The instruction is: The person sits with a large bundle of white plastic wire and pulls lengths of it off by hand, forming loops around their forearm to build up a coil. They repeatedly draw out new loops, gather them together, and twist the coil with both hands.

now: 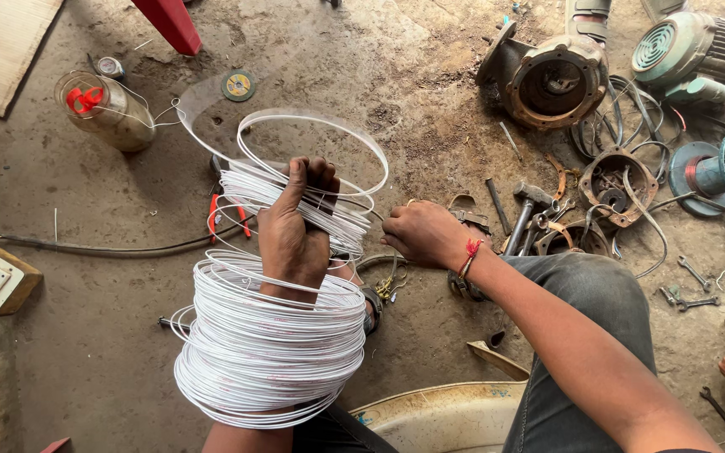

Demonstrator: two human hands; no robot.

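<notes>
White wire coil looped round left forearm, upper turns clamped in left hand. Right hand beside it, fingers curled together, pinching a strand above dirt floor.

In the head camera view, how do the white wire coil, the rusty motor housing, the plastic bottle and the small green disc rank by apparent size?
Largest to smallest as they look:
1. white wire coil, though it is nearest the camera, which inflates it
2. rusty motor housing
3. plastic bottle
4. small green disc
</notes>
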